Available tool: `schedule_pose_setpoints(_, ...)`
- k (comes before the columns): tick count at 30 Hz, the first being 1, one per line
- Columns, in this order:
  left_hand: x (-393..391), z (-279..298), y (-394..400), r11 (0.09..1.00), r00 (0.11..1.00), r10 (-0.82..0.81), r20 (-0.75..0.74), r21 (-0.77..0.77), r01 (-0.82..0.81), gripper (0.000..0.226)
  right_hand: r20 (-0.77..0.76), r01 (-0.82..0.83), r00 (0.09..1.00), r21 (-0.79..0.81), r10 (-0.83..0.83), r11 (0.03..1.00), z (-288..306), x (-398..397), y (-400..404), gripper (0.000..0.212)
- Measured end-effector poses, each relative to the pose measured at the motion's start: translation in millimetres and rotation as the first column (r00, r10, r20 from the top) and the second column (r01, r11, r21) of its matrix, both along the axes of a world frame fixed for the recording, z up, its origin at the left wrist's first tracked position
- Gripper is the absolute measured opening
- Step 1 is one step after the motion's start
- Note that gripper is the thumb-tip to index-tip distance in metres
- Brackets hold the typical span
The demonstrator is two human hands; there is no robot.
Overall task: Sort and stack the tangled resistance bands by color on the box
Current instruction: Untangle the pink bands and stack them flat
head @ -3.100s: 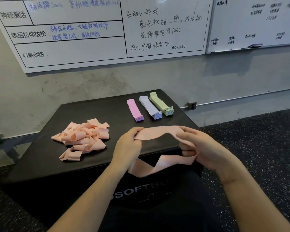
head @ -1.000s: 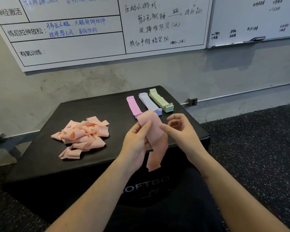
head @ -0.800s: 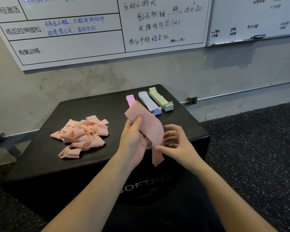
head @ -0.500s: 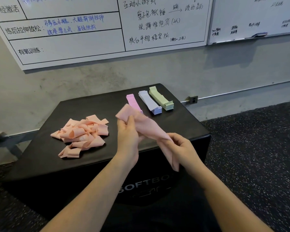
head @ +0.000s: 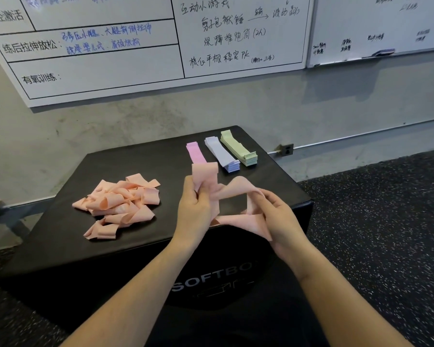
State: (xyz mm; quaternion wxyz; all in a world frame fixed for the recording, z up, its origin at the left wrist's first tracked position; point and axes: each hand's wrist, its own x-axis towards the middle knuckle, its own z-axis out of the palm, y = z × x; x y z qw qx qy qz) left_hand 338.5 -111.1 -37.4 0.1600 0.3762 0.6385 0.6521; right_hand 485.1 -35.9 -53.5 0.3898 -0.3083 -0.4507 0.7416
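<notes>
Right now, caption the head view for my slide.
Both hands, left and right, untwist a peach elastic band above the black box.

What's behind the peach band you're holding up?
The pink stack on the box. Its near end is hidden by the peach band, gripped in both hands.

A single head-worn wide-angle view looks forward and down from just above and behind the person's forearms. The black box (head: 60, 236) fills the centre at close range, and the whiteboards (head: 110, 63) on the wall lie farther off at 12 o'clock, the speckled floor (head: 386, 234) at 3 o'clock.
</notes>
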Motion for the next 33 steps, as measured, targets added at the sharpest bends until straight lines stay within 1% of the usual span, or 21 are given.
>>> schedule_pose_setpoints(2, -4, -4, 0, 0.998, 0.998, -0.036, -0.042, -0.053, 0.034, 0.006, -0.116, -0.075, 0.992, -0.175, 0.055, 0.982, 5, 1, 5, 0.015)
schedule_pose_setpoints(3, -6, -5, 0, 0.996, 0.998, -0.038, -0.055, -0.077, 0.034, 0.006, -0.157, -0.125, 0.983, -0.229, 0.090, 0.965, 7, 3, 7, 0.011)
schedule_pose_setpoints(4, -8, -5, 0, 0.995, 0.998, -0.032, -0.048, -0.091, 0.028, 0.006, -0.164, -0.178, 0.976, -0.241, 0.140, 0.954, 7, 6, 9, 0.007)
schedule_pose_setpoints(5, -11, -5, 1, 0.996, 1.000, -0.018, -0.023, -0.093, 0.016, 0.006, -0.137, -0.227, 0.970, -0.214, 0.201, 0.950, 7, 9, 10, 0.008)
schedule_pose_setpoints(7, -15, -1, 3, 0.998, 0.996, 0.024, 0.086, -0.065, -0.018, 0.010, -0.049, -0.318, 0.948, -0.106, 0.315, 0.942, 7, 14, 10, 0.017)
schedule_pose_setpoints(10, -19, 9, 7, 0.996, 0.944, 0.088, 0.318, -0.051, -0.076, 0.013, 0.021, -0.377, 0.926, 0.007, 0.377, 0.926, 2, 17, 13, 0.051)
schedule_pose_setpoints(11, -19, 13, 6, 0.995, 0.922, 0.098, 0.375, -0.049, -0.085, 0.012, 0.079, -0.359, 0.932, 0.044, 0.355, 0.932, -1, 16, 15, 0.056)
schedule_pose_setpoints(12, -19, 15, 7, 0.995, 0.906, 0.095, 0.413, -0.040, -0.087, 0.012, 0.180, -0.322, 0.937, 0.106, 0.301, 0.941, -6, 15, 16, 0.056)
schedule_pose_setpoints(14, -16, 20, 6, 0.997, 0.893, 0.064, 0.446, 0.009, -0.076, 0.014, 0.381, -0.223, 0.919, 0.282, 0.104, 0.933, -17, 10, 19, 0.045)
schedule_pose_setpoints(15, -15, 21, 7, 0.997, 0.897, 0.051, 0.440, 0.035, -0.074, 0.014, 0.416, -0.171, 0.909, 0.353, 0.009, 0.920, -21, 9, 19, 0.037)
schedule_pose_setpoints(16, -15, 22, 7, 0.996, 0.905, 0.041, 0.424, 0.052, -0.069, 0.013, 0.401, -0.120, 0.915, 0.379, -0.046, 0.918, -24, 9, 19, 0.028)
schedule_pose_setpoints(17, -16, 23, 7, 0.996, 0.913, 0.041, 0.407, 0.061, -0.072, 0.012, 0.358, -0.084, 0.932, 0.361, -0.055, 0.929, -26, 10, 20, 0.019)
schedule_pose_setpoints(18, -19, 22, 7, 0.995, 0.921, 0.046, 0.386, 0.062, -0.076, 0.011, 0.316, -0.079, 0.949, 0.311, -0.025, 0.947, -26, 13, 20, 0.013)
schedule_pose_setpoints(19, -21, 23, 7, 0.995, 0.926, 0.052, 0.374, 0.059, -0.080, 0.011, 0.284, -0.108, 0.958, 0.242, 0.036, 0.964, -22, 17, 19, 0.011)
schedule_pose_setpoints(21, -27, 21, 6, 0.993, 0.933, 0.080, 0.350, 0.049, -0.104, 0.011, 0.207, -0.199, 0.963, 0.109, 0.174, 0.974, -17, 23, 18, 0.021)
schedule_pose_setpoints(22, -29, 19, 5, 0.992, 0.937, 0.095, 0.337, 0.043, -0.117, 0.011, 0.155, -0.223, 0.965, 0.058, 0.212, 0.973, -14, 24, 18, 0.023)
schedule_pose_setpoints(25, -33, 14, 4, 0.990, 0.949, 0.137, 0.285, 0.001, -0.144, 0.013, -0.011, -0.209, 0.978, -0.133, 0.209, 0.969, -4, 23, 15, 0.018)
schedule_pose_setpoints(28, -34, 7, 2, 0.988, 0.960, 0.156, 0.234, -0.039, -0.151, 0.014, -0.179, -0.263, 0.960, -0.294, 0.217, 0.919, 2, 20, 13, 0.025)
schedule_pose_setpoints(30, -34, 5, 1, 0.987, 0.955, 0.158, 0.251, -0.043, -0.153, 0.013, -0.240, -0.307, 0.942, -0.325, 0.236, 0.894, 1, 19, 14, 0.022)
schedule_pose_setpoints(31, -33, 5, 0, 0.987, 0.951, 0.158, 0.267, -0.038, -0.153, 0.013, -0.248, -0.324, 0.935, -0.314, 0.252, 0.893, 1, 19, 13, 0.019)
schedule_pose_setpoints(33, -31, 8, 0, 0.988, 0.941, 0.153, 0.303, -0.023, -0.153, 0.014, -0.206, -0.359, 0.926, -0.227, 0.316, 0.905, -1, 21, 10, 0.013)
